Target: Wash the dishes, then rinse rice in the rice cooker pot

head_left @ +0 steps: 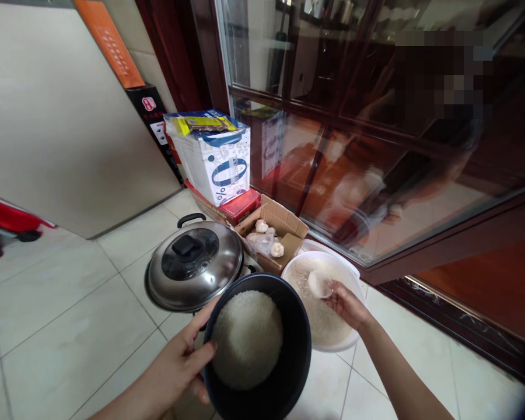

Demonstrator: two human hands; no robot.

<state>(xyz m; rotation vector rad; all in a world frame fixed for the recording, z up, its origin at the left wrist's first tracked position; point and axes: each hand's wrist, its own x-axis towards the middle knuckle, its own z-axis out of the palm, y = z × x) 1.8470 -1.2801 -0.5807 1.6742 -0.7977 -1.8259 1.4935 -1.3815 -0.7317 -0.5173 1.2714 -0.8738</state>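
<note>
Rice (247, 338) lies in the dark pot (294, 344) nearest to me, heaped pale in the middle and well below the rim, with bare wall showing on the right. The left hand (188, 353) is curled over the pot's left side, thumb at the rim and fingers outside, a grip that probably keeps it steady and its mouth facing up; I can't tell whether the base touches the floor. The pot stands just beside the white tub (362, 280), far and right of it, presumably so both are within one short reach. There the right hand (346, 304) has its fingers closed around the near right side of a small whitish cup (318, 284). The cup is over the tub's grain (328, 326), though blur hides whether they touch and what the cup holds. That grain looks duller and browner than the rice in the pot. On the far side, a carton (296, 224) of garlic (277, 249) and a lidded pan (223, 251) sit close by, perhaps pushed towards the glass door (354, 192) to leave floor for working.
</note>
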